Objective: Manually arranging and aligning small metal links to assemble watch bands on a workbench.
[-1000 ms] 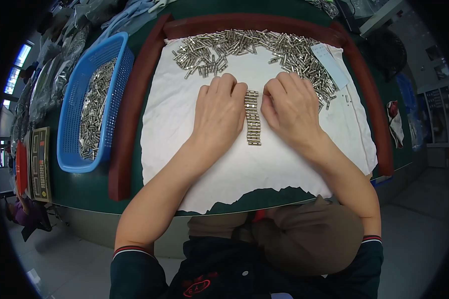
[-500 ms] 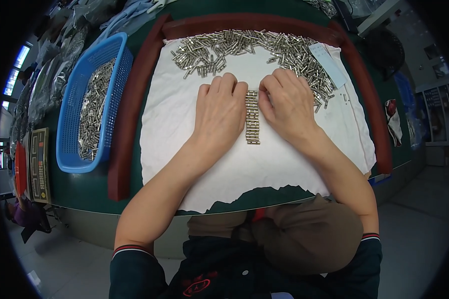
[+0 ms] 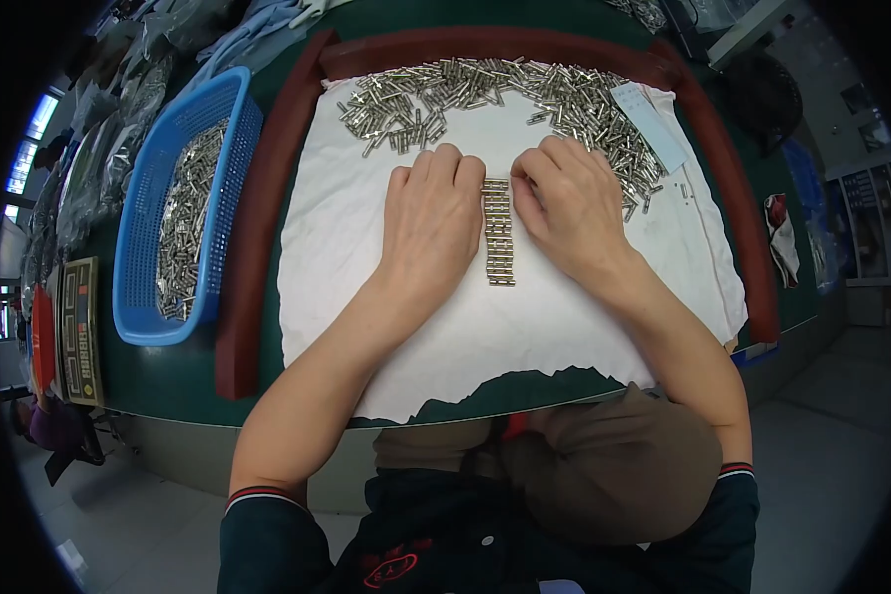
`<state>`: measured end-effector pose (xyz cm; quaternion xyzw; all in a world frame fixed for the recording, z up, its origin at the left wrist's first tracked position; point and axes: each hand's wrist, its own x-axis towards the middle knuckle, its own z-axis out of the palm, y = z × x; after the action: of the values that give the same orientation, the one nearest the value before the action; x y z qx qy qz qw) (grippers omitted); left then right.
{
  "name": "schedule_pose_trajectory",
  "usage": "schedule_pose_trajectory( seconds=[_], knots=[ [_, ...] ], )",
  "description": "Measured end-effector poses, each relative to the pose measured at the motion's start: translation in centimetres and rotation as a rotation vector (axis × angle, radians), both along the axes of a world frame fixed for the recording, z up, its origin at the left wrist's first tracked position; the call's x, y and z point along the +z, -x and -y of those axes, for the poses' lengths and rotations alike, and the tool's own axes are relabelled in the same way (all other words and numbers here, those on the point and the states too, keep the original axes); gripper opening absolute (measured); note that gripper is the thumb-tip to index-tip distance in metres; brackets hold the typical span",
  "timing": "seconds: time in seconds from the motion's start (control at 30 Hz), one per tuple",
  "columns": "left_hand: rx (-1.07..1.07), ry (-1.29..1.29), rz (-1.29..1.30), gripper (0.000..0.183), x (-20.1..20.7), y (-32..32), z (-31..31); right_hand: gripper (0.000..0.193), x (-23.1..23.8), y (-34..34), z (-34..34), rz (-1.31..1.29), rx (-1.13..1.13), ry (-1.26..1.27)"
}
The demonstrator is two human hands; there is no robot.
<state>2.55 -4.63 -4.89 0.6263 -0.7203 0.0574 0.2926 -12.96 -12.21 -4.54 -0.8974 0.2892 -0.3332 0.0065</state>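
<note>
A narrow column of short silvery metal pins (image 3: 500, 238), laid crosswise one below another, lies on a white cloth (image 3: 416, 366). Along its left side rests my left hand (image 3: 432, 213), back upward, its fingers bent together and their tips hidden. My right hand (image 3: 572, 203) is just right of the column's upper end, with a small gap between. Its thumb and forefinger are bent toward each other; anything between them is hidden. Beyond both hands, a loose heap of the same pins (image 3: 455, 84) curves along the cloth's far edge and down the right.
Dark red wooden bars (image 3: 243, 287) frame the cloth on three sides. Left of them, a blue plastic basket (image 3: 134, 267) holds many more pins. A pale blue paper slip (image 3: 648, 129) lies on the heap's right part. Farther left is a flat box (image 3: 79, 332) beside plastic-wrapped bundles.
My left hand has shifted slightly left. The column's upper pins also sit a little farther left. My right hand has barely moved.
</note>
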Motion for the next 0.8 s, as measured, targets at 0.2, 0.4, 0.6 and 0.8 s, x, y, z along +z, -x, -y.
schedule_pose_trajectory(
  seconds=[0.2,0.4,0.6,0.8],
  knots=[
    [-0.057,-0.011,-0.055,0.014,1.5,-1.2,-1.7,0.008,0.9,2.0,-1.3,0.081,0.098,-0.122],
    [-0.122,-0.069,-0.127,0.013,2.6,-2.0,-4.3,0.028,1.0,3.6,-4.6,0.08,0.272,-0.125],
    [-0.192,-0.032,-0.168,0.012,2.6,-1.7,-4.5,0.026,1.1,3.6,-5.0,0.006,0.323,-0.086],
    [-0.176,-0.003,-0.163,0.014,2.0,-1.5,-4.6,0.026,1.2,3.7,-5.3,-0.058,0.372,-0.013]
  ],
)
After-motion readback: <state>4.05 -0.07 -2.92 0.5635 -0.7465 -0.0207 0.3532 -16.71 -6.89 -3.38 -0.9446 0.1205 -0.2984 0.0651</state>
